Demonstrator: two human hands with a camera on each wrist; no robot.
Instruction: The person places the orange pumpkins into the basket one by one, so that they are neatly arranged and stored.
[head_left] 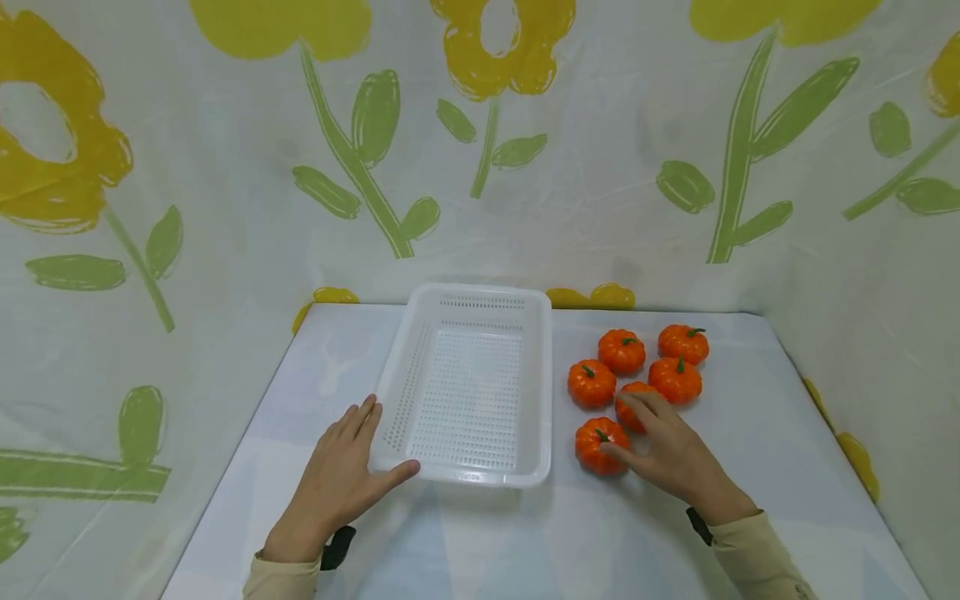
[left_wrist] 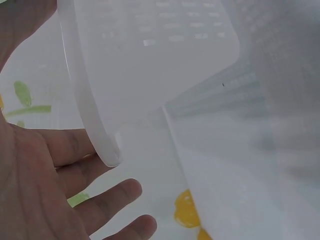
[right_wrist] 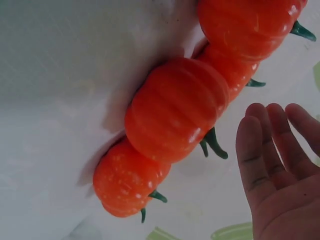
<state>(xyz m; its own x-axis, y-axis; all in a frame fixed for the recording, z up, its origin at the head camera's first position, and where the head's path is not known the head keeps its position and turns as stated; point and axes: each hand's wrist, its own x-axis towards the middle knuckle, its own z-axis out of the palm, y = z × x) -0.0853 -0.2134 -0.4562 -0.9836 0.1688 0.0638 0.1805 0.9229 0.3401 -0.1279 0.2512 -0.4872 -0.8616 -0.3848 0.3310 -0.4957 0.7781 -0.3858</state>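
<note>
My left hand point(head_left: 341, 475) rests at the near left corner of a white perforated plastic basket point(head_left: 542, 400). Its fingers are spread along the left rim, its thumb at the front rim; in the left wrist view, the straight fingers lie beside the basket's rim point(left_wrist: 95, 130). Over the nearer of several small orange pumpkins reaches my right hand point(head_left: 671, 454), fingers extended and nothing held. It partly hides one pumpkin point(head_left: 628, 414), and its thumb overlaps the nearest pumpkin point(head_left: 596, 446). In the right wrist view, the fingers stand beside the green stem of a pumpkin point(right_wrist: 175, 112).
Farther back on the white table point(head_left: 480, 550) sit a left pumpkin point(head_left: 591, 387), a back pumpkin point(head_left: 621, 354), a far right pumpkin point(head_left: 681, 346) and a right pumpkin point(head_left: 675, 383). A flower-printed cloth point(head_left: 600, 208) hangs behind and around the table.
</note>
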